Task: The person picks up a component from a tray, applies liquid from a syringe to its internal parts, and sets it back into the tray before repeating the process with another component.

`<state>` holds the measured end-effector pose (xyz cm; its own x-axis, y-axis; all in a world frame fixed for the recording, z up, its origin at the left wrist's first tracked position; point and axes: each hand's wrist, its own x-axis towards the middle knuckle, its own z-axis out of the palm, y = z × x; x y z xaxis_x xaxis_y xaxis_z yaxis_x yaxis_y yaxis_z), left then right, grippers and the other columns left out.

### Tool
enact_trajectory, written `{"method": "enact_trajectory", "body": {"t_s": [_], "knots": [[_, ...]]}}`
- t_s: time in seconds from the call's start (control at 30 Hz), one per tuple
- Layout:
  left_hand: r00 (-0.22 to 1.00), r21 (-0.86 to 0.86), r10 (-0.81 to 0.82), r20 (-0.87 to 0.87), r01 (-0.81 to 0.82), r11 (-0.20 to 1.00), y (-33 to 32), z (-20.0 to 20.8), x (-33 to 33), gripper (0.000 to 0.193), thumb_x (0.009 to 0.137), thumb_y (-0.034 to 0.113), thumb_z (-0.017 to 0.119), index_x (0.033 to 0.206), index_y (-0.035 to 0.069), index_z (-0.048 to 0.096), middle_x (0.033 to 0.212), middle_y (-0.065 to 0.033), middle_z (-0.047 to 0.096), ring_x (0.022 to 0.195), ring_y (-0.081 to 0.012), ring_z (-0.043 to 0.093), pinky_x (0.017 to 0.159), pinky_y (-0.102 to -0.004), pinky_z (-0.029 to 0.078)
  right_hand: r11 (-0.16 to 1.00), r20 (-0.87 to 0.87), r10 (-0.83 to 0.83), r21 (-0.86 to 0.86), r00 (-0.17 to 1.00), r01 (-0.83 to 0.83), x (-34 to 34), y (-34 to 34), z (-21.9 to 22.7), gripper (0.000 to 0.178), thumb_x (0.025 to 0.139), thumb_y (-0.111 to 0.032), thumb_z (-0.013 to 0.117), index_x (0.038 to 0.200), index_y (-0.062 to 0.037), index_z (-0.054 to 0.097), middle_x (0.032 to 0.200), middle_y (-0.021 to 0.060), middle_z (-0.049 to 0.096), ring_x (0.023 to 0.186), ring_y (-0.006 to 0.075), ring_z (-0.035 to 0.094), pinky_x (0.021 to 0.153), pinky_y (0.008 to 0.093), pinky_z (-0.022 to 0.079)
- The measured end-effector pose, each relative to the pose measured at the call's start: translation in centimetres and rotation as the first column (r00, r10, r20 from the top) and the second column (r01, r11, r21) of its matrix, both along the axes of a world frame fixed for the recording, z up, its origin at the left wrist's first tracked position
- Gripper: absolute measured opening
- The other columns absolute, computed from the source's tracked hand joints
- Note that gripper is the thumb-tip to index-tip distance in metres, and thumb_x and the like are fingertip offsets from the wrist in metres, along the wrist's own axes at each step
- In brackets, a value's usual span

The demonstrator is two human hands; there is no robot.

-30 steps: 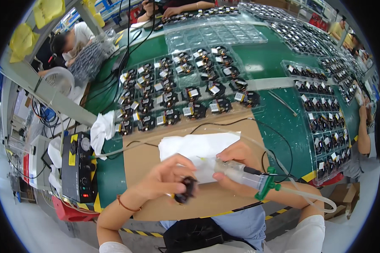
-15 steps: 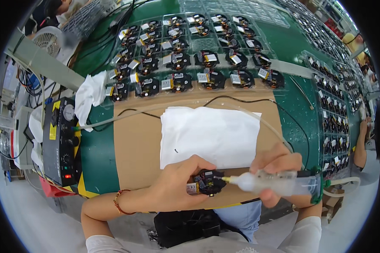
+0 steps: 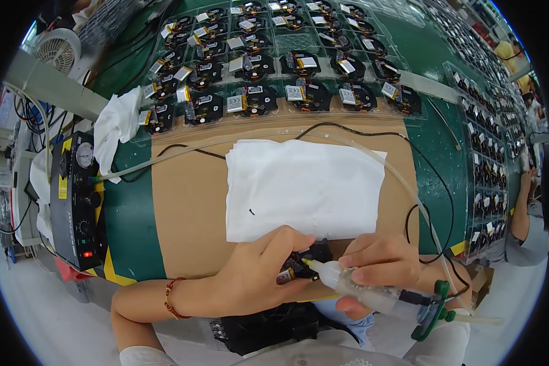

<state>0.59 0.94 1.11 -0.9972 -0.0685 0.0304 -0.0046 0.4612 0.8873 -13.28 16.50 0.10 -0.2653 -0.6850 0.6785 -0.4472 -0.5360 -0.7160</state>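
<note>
Between the thumb and fingers of my left hand [image 3: 253, 268] is a small black circuit assembly [image 3: 297, 263] with a silver battery attached, held above the near edge of the brown board. My right hand [image 3: 378, 265] grips a translucent glue-dispensing syringe [image 3: 363, 290] with a green cap at its back end. The syringe's narrow yellowish tip points left and reaches the assembly; whether it touches cannot be made out. Part of the assembly is hidden behind my left fingers. Just beyond both hands lies a folded white cloth [image 3: 302, 189].
Clear trays hold several similar black assemblies [image 3: 250, 100] along the far side. At left stands a black dispenser controller [image 3: 76, 201] with a lit red switch, its hose [image 3: 183, 148] crossing the board. A crumpled white cloth [image 3: 117, 125], tweezers [image 3: 444, 122] and more trays [image 3: 485, 165] lie around.
The syringe has swung so its back end sits lower and nearer me, with my right hand shifted left. My left hand still holds the assembly, now tilted differently. The whole view has shifted slightly.
</note>
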Motion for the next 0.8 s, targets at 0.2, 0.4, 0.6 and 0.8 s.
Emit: {"method": "enact_trajectory", "body": {"t_s": [0.2,0.4,0.6,0.8], "knots": [[0.995,-0.066,0.002,-0.097,-0.009,0.998,0.3,-0.3,0.0,0.05,0.065,0.005,0.074,0.106,0.0,0.047,0.091,-0.0116,0.055,0.069,-0.0241,0.06,0.053,-0.0292,0.049,0.997,-0.124,-0.003,-0.083,0.992,-0.007,0.4,-0.3,-0.4,0.032,0.066,-0.011,0.077,0.088,-0.0018,0.056,0.076,0.0121,0.057,0.054,0.0204,0.055,0.045,0.0249,0.047],[0.984,-0.147,-0.03,-0.175,0.004,0.989,0.6,-0.4,0.0,0.052,0.065,0.005,0.073,0.109,-0.002,0.047,0.089,-0.0117,0.054,0.063,-0.0222,0.057,0.05,-0.0292,0.047,0.985,-0.232,-0.067,-0.169,0.97,0.027,1.0,-0.1,-0.2,0.025,0.067,-0.011,0.074,0.083,-0.0051,0.055,0.072,0.0096,0.057,0.055,0.0187,0.052,0.047,0.0242,0.046],[0.976,-0.171,-0.039,-0.213,0.001,0.985,0.6,-0.5,0.1,0.052,0.064,0.004,0.073,0.109,-0.004,0.047,0.09,-0.0126,0.054,0.062,-0.0225,0.056,0.05,-0.0293,0.046,0.983,-0.249,-0.07,-0.18,0.966,0.025,1.1,0.1,-0.1,0.027,0.065,-0.011,0.076,0.083,-0.0058,0.056,0.073,0.0087,0.056,0.055,0.0181,0.052,0.047,0.0235,0.045],[0.976,-0.18,-0.042,-0.215,0.002,0.984,0.6,-0.3,-0.1,0.053,0.064,0.004,0.073,0.109,-0.004,0.046,0.089,-0.0126,0.054,0.061,-0.022,0.056,0.049,-0.0292,0.046,0.982,-0.252,-0.074,-0.187,0.965,0.027,1.1,0.1,-0.2,0.027,0.065,-0.011,0.076,0.084,-0.0063,0.056,0.074,0.0087,0.056,0.055,0.0177,0.051,0.046,0.0233,0.044]]}}
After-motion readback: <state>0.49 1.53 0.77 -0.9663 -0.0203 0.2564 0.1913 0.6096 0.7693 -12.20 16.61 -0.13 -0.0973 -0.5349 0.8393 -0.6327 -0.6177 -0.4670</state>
